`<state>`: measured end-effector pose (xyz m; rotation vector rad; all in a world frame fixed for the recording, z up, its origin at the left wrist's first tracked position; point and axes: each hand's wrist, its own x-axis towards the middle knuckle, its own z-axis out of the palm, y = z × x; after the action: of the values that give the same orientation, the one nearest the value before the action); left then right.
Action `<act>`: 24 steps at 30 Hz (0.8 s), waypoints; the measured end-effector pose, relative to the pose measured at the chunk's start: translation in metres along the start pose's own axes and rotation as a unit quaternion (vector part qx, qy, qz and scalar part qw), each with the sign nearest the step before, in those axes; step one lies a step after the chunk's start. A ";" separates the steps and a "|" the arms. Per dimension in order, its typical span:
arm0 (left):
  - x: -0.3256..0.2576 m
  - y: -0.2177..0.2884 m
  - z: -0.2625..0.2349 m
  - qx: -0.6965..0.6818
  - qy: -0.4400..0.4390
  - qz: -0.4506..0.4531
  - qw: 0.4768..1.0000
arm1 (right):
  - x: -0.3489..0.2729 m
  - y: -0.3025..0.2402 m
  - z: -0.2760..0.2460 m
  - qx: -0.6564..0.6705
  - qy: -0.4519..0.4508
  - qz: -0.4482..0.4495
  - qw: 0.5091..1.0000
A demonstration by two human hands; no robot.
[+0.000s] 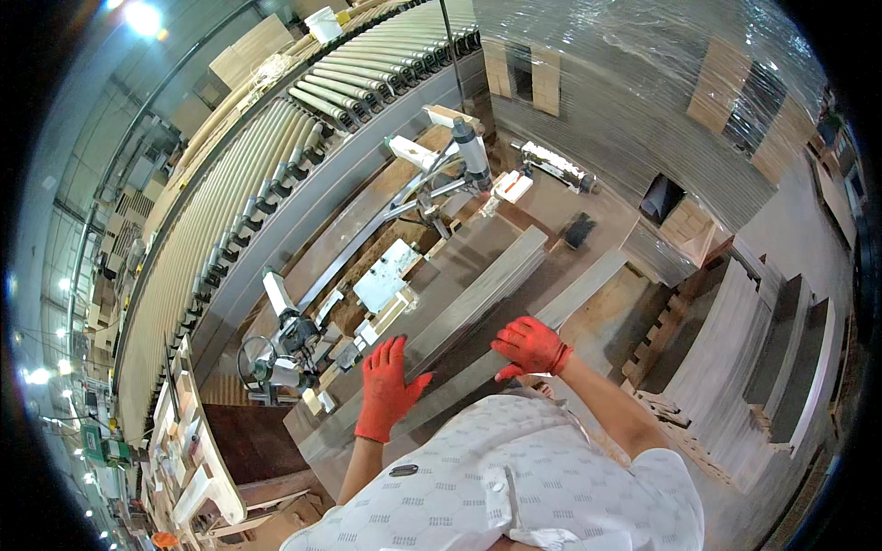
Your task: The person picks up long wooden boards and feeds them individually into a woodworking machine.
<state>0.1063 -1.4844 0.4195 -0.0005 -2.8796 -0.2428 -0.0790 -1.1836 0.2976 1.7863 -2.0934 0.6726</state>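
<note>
Both hands wear red gloves. My left hand (392,390) is upright with the thumb apart from the fingers, near the left end of a stack of long grey-brown boards (478,298). No object shows in it. My right hand (531,347) is over a long board (588,296) at the near edge of the bench, fingers stretched toward the left. Whether it touches that board I cannot tell. Beyond the stack lies a white plate (386,275) on a fixture. Two clamp-like devices with cylinders (470,151) and hoses (253,354) stand at the fixture's ends.
A roller conveyor (211,220) curves along the left and back. Plastic-wrapped stacked panels (606,119) rise at the back right. Piled pale boards (707,367) lie on the right. A wooden cart or table (197,441) stands at the lower left.
</note>
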 end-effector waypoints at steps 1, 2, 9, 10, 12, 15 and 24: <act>0.006 0.014 -0.013 -0.036 -0.018 0.004 0.999 | 0.010 -0.003 -0.014 -0.006 0.041 -0.010 0.999; 0.007 0.028 -0.027 -0.069 -0.037 0.004 0.997 | 0.023 -0.008 -0.032 -0.009 0.055 -0.016 0.998; 0.043 0.067 -0.053 -0.012 -0.061 -0.016 0.998 | 0.097 0.001 -0.112 -0.056 0.124 0.027 0.990; 0.052 0.055 -0.051 -0.026 -0.053 -0.023 0.998 | 0.107 0.002 -0.110 -0.067 0.151 0.038 0.985; 0.071 0.020 -0.042 -0.053 -0.034 -0.036 0.997 | 0.114 0.004 -0.095 -0.047 0.202 0.100 0.973; 0.077 -0.040 -0.006 -0.078 -0.010 -0.055 0.995 | 0.100 0.006 -0.065 -0.006 0.271 0.190 0.944; 0.067 -0.163 0.112 -0.094 -0.095 -0.137 0.982 | -0.006 0.027 0.022 0.006 0.285 0.439 0.852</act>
<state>0.0104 -1.6282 0.3021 0.3587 -3.0268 -0.5946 -0.1031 -1.1872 0.2720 0.3964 -2.3370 1.2358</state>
